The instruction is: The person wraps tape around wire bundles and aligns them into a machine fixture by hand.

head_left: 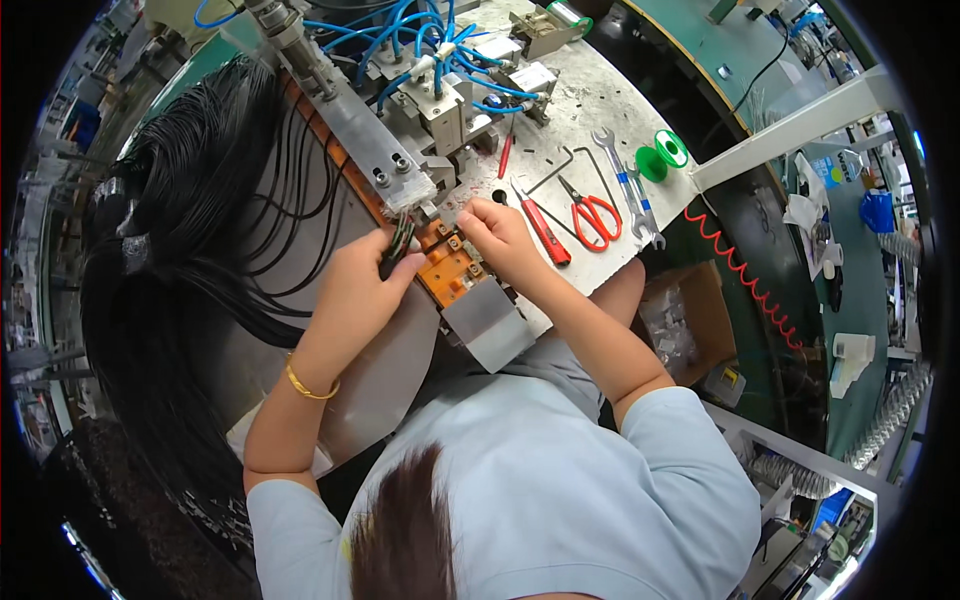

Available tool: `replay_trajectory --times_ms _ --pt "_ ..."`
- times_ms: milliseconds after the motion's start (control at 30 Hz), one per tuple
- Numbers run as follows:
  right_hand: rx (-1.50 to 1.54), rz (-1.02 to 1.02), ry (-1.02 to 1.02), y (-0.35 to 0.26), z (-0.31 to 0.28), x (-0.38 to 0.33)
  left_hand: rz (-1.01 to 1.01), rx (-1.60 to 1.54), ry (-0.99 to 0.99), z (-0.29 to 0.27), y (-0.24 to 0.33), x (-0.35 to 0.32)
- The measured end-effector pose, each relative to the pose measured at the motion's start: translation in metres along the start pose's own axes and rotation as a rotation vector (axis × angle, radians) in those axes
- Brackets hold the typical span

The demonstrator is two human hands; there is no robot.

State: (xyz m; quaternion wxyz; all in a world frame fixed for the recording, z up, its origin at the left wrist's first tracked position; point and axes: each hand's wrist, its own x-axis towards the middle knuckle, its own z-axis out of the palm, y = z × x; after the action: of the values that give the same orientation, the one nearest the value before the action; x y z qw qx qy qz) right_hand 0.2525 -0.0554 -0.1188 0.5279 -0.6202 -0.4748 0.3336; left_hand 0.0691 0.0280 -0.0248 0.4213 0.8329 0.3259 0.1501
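My left hand point(358, 285), with a gold bangle at its wrist, is closed round a few short dark cable ends point(398, 247), thumb pressed against them. They stand beside an orange fixture block point(447, 278) on the machine's long rail. Across the fixture, my right hand point(503, 243) has its thumb and forefinger pinched together close to the block's upper end; whatever lies between the fingertips is too small to make out. A grey metal plate point(488, 325) forms the near end of the fixture. Just above both hands sits the metal press arm point(370, 150).
A thick bundle of black cables point(215, 130) hangs at the left. Blue air hoses point(437, 70) crowd the machine. To the right lie a red utility knife point(545, 230), red-handled scissors point(597, 222), spanners point(625, 185), hex keys and a green solder spool point(655, 160). A cardboard box point(715, 310) stands below.
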Motion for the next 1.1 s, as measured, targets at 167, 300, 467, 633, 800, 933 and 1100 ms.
replay_trajectory --times_ms 167,300,467,633,800,933,1100 --pt "-0.308 -0.206 0.284 -0.024 -0.008 -0.004 -0.176 -0.205 -0.253 -0.009 -0.001 0.012" --pt "-0.296 -0.424 0.328 -0.055 -0.011 0.001 -0.291 -0.377 -0.250 -0.015 0.008 0.010" --pt "-0.308 -0.420 0.198 -0.050 -0.009 -0.021 -0.334 -0.467 -0.273 -0.012 0.012 0.004" --pt "-0.110 -0.333 0.068 -0.052 -0.007 -0.015 -0.316 -0.401 -0.269 -0.011 0.016 0.004" --pt "0.153 -0.103 -0.103 -0.061 -0.011 -0.017 -0.308 -0.348 -0.290 -0.016 0.021 0.005" --pt "-0.105 -0.261 -0.119 -0.073 -0.016 -0.014 -0.236 -0.386 -0.346 -0.013 0.008 0.003" --pt "-0.166 -0.316 -0.027 -0.073 -0.004 -0.016 -0.177 -0.339 -0.144 -0.006 0.014 -0.001"
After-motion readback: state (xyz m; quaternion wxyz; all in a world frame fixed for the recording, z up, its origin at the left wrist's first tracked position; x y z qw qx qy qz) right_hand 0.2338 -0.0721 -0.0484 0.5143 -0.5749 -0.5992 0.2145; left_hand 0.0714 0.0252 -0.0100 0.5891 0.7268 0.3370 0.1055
